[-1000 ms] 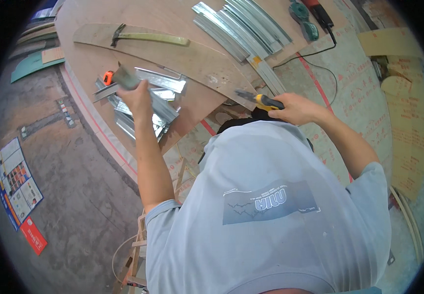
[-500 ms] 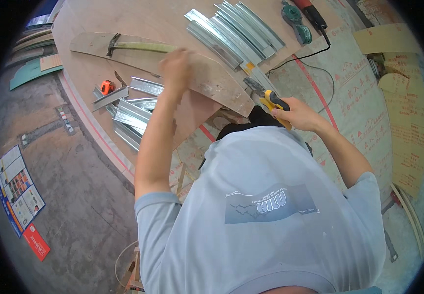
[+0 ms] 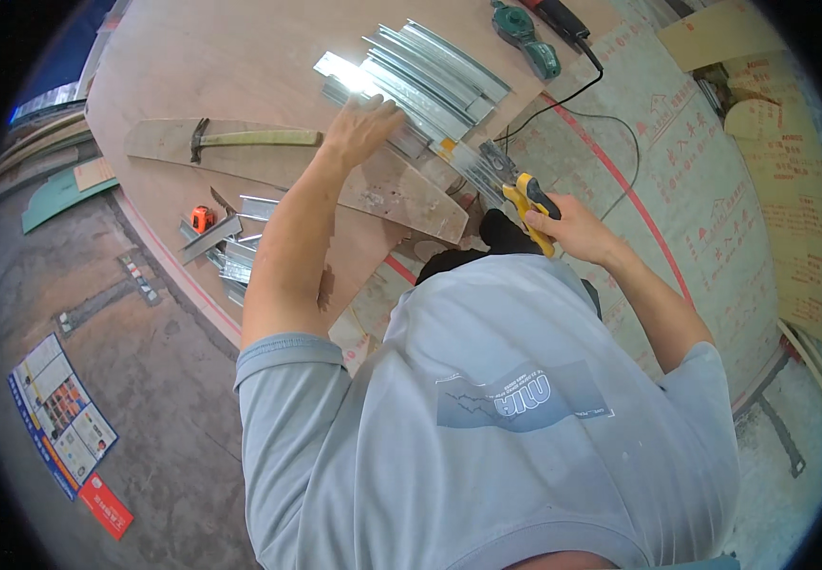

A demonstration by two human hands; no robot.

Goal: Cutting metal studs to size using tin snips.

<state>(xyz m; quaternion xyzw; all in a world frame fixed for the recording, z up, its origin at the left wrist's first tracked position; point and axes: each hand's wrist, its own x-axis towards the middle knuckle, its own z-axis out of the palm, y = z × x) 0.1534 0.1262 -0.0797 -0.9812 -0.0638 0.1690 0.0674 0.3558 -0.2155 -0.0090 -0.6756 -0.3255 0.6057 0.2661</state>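
My left hand [image 3: 365, 131] reaches over the near-left side of a stack of shiny metal channels [image 3: 439, 81], fingers stretched out onto the metal. Nothing shows lifted in it. In my right hand [image 3: 570, 228] is a pair of tin snips [image 3: 530, 202] with yellow and black handles, held at the near right edge of the board. Their dark metal jaws point away from me, beside the end of a longer channel that sticks out towards me. A hammer [image 3: 259, 139] with a pale yellow handle lies on a long wooden plank [image 3: 401, 198], left of my left forearm.
Shorter channel pieces [image 3: 240, 256], partly behind my left arm, lie near an orange tape measure [image 3: 203, 219]. A green tool [image 3: 525, 40] and a red corded power tool [image 3: 561, 17] sit at the far right. Their black cord trails over the printed floor covering [image 3: 662, 152].
My left hand has moved away from the hammer handle, forward and right to the channel stack. The right hand still holds the snips. The whole view has turned slightly.
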